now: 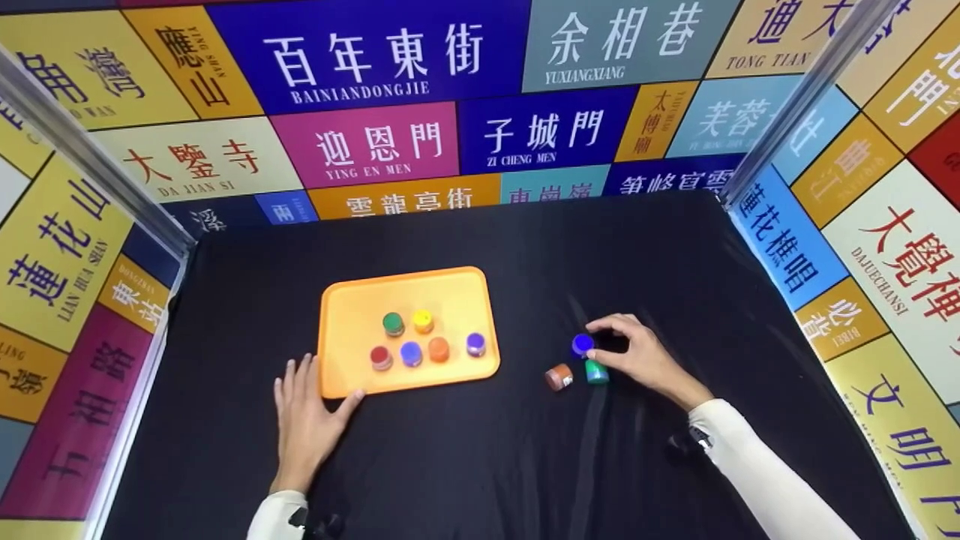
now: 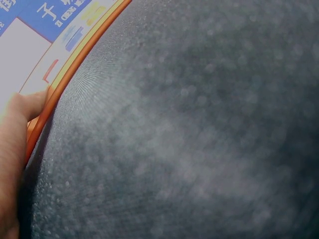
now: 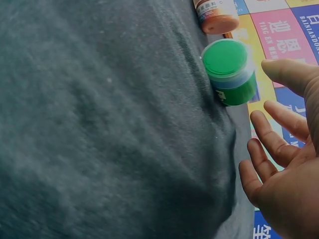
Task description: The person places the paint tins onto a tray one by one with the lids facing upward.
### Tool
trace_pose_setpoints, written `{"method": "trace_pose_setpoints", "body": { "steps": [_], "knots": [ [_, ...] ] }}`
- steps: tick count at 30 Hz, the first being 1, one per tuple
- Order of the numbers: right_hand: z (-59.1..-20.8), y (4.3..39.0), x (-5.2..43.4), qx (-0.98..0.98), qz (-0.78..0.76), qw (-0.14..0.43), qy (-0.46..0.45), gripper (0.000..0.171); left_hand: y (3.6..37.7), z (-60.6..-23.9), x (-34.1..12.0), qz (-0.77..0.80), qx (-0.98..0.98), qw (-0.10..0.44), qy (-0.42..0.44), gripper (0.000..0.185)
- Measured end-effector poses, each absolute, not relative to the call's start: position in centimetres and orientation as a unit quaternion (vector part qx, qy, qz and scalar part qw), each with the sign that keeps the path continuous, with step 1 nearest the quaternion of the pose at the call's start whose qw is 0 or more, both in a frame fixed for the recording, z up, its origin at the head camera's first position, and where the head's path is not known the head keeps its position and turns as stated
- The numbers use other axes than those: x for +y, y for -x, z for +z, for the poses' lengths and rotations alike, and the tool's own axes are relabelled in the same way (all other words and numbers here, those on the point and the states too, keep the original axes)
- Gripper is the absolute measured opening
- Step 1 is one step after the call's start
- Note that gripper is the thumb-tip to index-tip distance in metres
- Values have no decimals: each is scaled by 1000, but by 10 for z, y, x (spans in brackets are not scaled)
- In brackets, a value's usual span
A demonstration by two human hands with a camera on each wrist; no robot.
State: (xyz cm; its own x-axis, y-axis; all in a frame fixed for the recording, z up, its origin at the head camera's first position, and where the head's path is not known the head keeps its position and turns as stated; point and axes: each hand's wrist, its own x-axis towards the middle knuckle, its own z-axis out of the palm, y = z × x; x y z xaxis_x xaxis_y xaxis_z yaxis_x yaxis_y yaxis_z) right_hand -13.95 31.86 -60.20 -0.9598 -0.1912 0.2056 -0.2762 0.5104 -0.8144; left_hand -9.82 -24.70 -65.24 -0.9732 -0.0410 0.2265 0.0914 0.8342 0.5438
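Note:
My left hand (image 1: 309, 424) lies at the near left corner of an orange tray (image 1: 480, 285). Its fingers are spread along the left edge, and in the left wrist view the thumb (image 2: 34, 103) touches the rim. Over on the right, my right hand (image 1: 637, 352) is beside a blue-lidded paint jar (image 1: 582, 345), thumb and index finger parted around its near side. A green paint jar (image 3: 228, 69) stands just below the thumb, and an orange paint jar (image 1: 559, 377) is tipped on its side to the left. The green jar mostly hides the blue one in the right wrist view.
On the tray stand several paint jars: green (image 1: 393, 324), yellow (image 1: 423, 321), red (image 1: 381, 358), blue (image 1: 411, 354), orange (image 1: 439, 349) and purple (image 1: 475, 344). Black cloth (image 1: 465, 465) covers the table. Printed panels (image 1: 360, 142) enclose the back and sides.

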Motion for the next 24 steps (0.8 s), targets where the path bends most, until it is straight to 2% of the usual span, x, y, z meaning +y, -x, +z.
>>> {"method": "trace_pose_setpoints", "body": {
  "steps": [9, 24],
  "knots": [
    [-611, 139, 316, -865, 486, 24, -122, 45, 98, -652, -246, -289, -950, 116, 12, 103],
    [-614, 137, 307, -881, 463, 21, -99, 39, 99, -654, -247, -290, -948, 128, 19, 103]
  ]
}}
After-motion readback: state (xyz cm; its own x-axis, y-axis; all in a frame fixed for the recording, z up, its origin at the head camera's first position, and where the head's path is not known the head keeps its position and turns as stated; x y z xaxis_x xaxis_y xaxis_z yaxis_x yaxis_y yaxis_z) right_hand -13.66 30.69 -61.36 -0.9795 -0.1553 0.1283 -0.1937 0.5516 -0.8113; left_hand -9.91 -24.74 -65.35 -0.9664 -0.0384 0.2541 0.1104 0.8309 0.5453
